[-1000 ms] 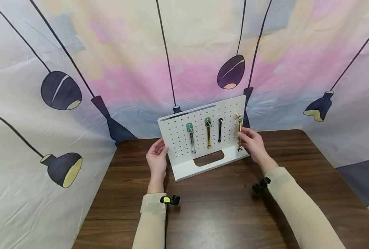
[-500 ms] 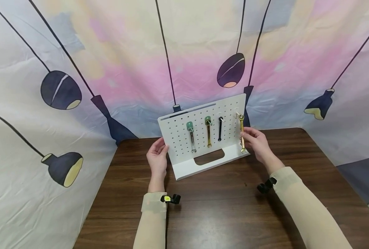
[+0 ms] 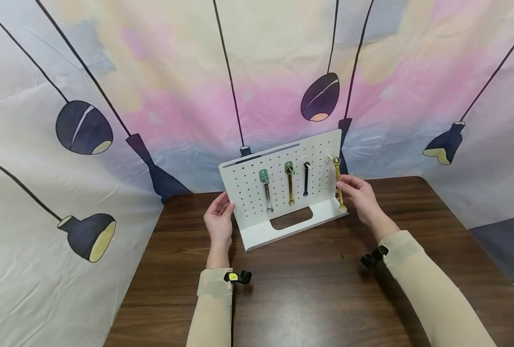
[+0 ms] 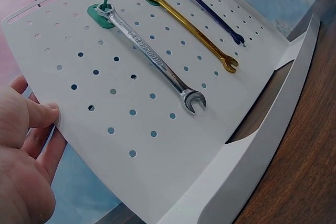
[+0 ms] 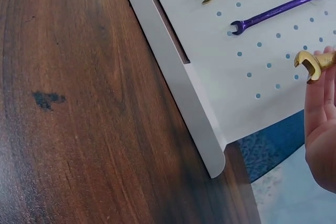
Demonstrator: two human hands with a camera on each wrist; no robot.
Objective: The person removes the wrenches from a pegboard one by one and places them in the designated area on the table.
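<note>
A white pegboard stand (image 3: pixel 248 207) stands on the table, upright and angled. My left hand (image 3: pixel 219 224) grips its left edge, thumb on the front face and fingers behind. My right hand (image 3: pixel 361 197) pinches a gold combination wrench (image 3: pixel 338 176) at the board's right end. That wrench tilts, its ring end near a light-coloured hook and its open end lower and to the right. From other hooks hang a silver wrench (image 4: pixel 152 56), a second gold wrench (image 4: pixel 191 27) and a purple wrench (image 5: pixel 281 11). The right wrist view shows only the held wrench's open end (image 5: pixel 322 61).
The brown wooden table (image 3: pixel 291 299) runs under the stand and both forearms. Close behind it hangs a cloth backdrop (image 3: pixel 174 96) printed with lamps. A cut-out (image 3: pixel 291 220) opens in the stand's base. Both wrists carry black camera mounts.
My right hand has shifted a little to the right with the gold wrench, whose lower end has swung right. The left hand and the pegboard stand stay in place.
</note>
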